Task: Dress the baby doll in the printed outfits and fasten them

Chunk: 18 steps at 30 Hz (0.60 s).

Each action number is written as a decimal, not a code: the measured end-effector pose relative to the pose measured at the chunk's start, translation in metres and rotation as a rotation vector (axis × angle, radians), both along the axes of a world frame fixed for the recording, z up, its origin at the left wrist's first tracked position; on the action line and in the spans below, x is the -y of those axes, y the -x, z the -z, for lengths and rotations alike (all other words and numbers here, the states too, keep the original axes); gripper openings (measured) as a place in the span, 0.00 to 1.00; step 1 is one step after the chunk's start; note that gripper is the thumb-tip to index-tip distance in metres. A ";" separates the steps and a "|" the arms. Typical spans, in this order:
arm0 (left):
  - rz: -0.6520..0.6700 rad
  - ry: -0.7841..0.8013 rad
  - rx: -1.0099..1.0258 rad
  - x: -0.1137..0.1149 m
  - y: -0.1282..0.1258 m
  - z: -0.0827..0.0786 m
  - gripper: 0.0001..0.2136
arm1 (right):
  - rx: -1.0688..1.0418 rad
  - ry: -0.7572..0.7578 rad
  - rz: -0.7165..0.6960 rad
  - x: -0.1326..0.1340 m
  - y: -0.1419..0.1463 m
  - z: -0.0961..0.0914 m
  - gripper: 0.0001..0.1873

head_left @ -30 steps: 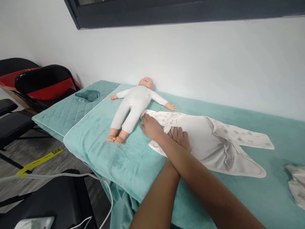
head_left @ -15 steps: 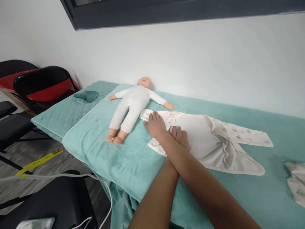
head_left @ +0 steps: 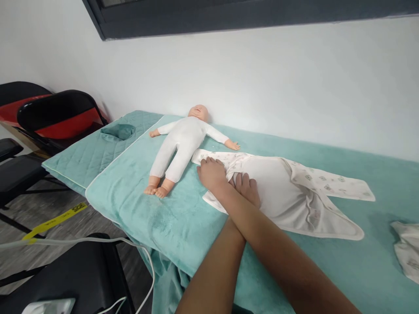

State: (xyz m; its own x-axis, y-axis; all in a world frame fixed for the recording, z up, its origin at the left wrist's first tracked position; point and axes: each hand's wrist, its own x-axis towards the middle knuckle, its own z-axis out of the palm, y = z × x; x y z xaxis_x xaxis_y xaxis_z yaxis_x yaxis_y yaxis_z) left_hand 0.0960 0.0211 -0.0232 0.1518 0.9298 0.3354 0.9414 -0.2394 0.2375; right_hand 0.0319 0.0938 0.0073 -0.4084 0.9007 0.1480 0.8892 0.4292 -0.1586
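A white baby shirt point(head_left: 278, 187) with a small printed pattern lies spread open on the green cover, its sleeves stretched to both sides. My forearms cross over it. On the left sleeve rests my right hand point(head_left: 212, 173), its fingers bent and closed on the fabric. Just right of it, my left hand point(head_left: 248, 188) curls its fingers on the shirt near that sleeve's base; its thumb is mostly hidden. A baby doll point(head_left: 183, 141) in a white body lies on its back to the left, arms out, apart from both hands.
The green padded cover point(head_left: 147, 235) runs along a white wall. A quilted mat point(head_left: 88, 144) lies at the left end. Another pale garment point(head_left: 407, 250) is at the right edge. Black chairs point(head_left: 62, 113) stand left, and a white cable point(head_left: 149, 257) hangs near the front edge.
The fingers of my right hand have drawn in from lying stretched along the sleeve to a bent grip. My left hand, the shirt and the doll stay nearly where they were.
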 end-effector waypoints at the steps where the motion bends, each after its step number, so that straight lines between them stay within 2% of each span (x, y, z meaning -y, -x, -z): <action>1: 0.002 -0.001 -0.001 0.000 0.000 0.001 0.11 | -0.006 0.001 -0.010 -0.002 0.000 0.001 0.23; 11: 0.029 -0.022 0.011 0.001 0.001 0.010 0.13 | -0.049 0.028 -0.145 -0.032 0.004 0.012 0.30; 18: 0.021 -0.004 0.034 -0.003 0.000 0.005 0.11 | -0.046 0.038 -0.192 -0.031 0.005 0.010 0.27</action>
